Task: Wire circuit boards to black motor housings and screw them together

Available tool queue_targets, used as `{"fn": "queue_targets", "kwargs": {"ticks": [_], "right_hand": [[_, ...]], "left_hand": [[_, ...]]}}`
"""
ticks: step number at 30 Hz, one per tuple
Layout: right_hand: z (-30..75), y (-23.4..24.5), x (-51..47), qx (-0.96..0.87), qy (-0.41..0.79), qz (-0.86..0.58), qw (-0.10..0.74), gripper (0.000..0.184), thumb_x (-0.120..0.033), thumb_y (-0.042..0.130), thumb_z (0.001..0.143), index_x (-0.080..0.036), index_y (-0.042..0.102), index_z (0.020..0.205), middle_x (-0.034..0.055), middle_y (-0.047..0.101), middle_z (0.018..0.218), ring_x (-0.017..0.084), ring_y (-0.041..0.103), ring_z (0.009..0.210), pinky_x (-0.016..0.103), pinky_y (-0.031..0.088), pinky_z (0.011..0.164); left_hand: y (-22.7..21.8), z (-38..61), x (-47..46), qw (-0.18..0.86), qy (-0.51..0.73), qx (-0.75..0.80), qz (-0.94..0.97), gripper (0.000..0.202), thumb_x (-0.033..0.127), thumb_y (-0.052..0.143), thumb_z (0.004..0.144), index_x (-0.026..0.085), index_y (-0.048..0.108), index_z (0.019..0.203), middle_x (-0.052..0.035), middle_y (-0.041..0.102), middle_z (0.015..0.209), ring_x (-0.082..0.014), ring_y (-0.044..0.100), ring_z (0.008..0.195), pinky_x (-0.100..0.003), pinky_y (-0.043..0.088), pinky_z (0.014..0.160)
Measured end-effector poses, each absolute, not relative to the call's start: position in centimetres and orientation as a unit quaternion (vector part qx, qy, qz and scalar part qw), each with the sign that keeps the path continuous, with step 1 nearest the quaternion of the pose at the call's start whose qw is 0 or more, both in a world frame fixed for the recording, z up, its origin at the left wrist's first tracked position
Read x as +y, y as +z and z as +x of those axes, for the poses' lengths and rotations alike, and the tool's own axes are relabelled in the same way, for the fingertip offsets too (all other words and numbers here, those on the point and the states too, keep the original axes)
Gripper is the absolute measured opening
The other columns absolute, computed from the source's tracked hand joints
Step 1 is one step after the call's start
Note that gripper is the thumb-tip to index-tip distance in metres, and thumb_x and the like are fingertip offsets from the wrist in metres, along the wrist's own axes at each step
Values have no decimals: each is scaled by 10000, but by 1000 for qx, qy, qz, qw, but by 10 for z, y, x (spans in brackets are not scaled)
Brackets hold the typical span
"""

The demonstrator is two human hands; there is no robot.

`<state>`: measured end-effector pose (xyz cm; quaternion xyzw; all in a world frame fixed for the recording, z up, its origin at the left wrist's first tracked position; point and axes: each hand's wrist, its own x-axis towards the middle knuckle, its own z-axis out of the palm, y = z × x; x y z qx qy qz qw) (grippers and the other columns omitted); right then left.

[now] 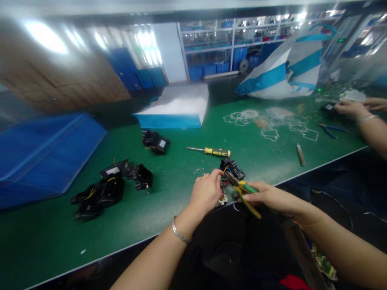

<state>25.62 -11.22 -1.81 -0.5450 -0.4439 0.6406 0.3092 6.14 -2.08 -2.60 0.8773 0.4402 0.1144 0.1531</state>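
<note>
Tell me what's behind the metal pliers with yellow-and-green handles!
Behind the pliers, a blocky black plastic part and flat green tabletop show. Whatever the pliers cover can't be seen.

Left hand [206,192] covers part of the wires [224,183]; exact grip unclear. Pliers [241,185] reach in there, too small to tell what they bite. Right hand [270,196] hides one handle's end. Blue bin [48,149] cut off by left edge, co-worker's arm [376,129] by right. Black units [113,191] blurred, labels [113,170] illegible. Background shelves [208,51] blurry.
</note>
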Motion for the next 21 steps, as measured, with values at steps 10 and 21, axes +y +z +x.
{"fn": "queue_targets", "kwargs": {"ticks": [10, 21], "right_hand": [[258, -24, -100, -478, 633, -523, 311, 318, -354, 633, 771, -145, 612, 1010, 25, 630, 892, 173, 563, 768, 296, 436, 727], [262, -24, -95, -548, 562, -549, 288, 297, -366, 590, 810, -135, 622, 995, 29, 592, 839, 154, 507, 724, 272, 397, 677]], "left_hand": [[-27, 59, -18, 185, 126, 431, 874, 318, 311, 241, 959, 273, 514, 1117, -24, 659, 851, -175, 609, 828, -278, 421, 726], [-29, 59, -18, 198, 127, 438, 868, 341, 311, 259, 953, 302, 514, 1180, -21, 659, 854, -174, 607, 825, -272, 424, 724]]}}
